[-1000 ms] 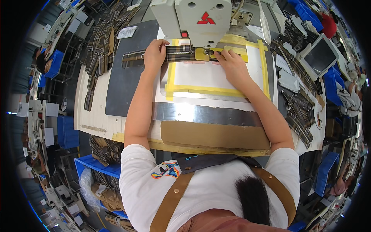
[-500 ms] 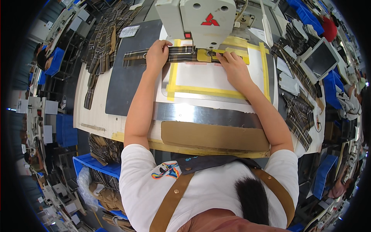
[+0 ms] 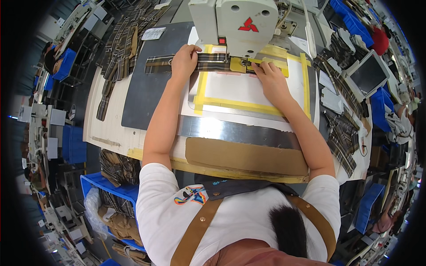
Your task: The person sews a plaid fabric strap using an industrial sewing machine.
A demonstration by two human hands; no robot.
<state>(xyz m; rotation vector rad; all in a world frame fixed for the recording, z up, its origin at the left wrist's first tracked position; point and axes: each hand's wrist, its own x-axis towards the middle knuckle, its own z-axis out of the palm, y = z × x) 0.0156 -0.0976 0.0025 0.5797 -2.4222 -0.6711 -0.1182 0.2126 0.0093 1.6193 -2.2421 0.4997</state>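
Observation:
A brown, black and white plaid strap [image 3: 213,66] lies crosswise under the head of a white sewing machine [image 3: 246,31]. My left hand [image 3: 183,65] bends over the strap left of the needle area, its fingers closed on it. A metal ring [image 3: 170,62] shows on the strap beside that hand. A yellow plate [image 3: 238,65] sits around the strap below the machine head. My right hand [image 3: 270,76] is at the plate's right part, its fingers bent and pressed together on the strap. The fingertips partly cover the strap there.
Yellow tape frames a white sheet [image 3: 235,91] under my hands. A metal strip [image 3: 235,131] and a brown board [image 3: 244,156] lie nearer me. Plaid straps [image 3: 120,48] pile up at the far left, and more [image 3: 344,133] at the right by a screen [image 3: 366,72]. A blue crate [image 3: 113,188] stands lower left.
The whole view has shifted slightly, with the machine a little further right and lower. Both hands keep their places on the strap, which shows no clear movement under the machine.

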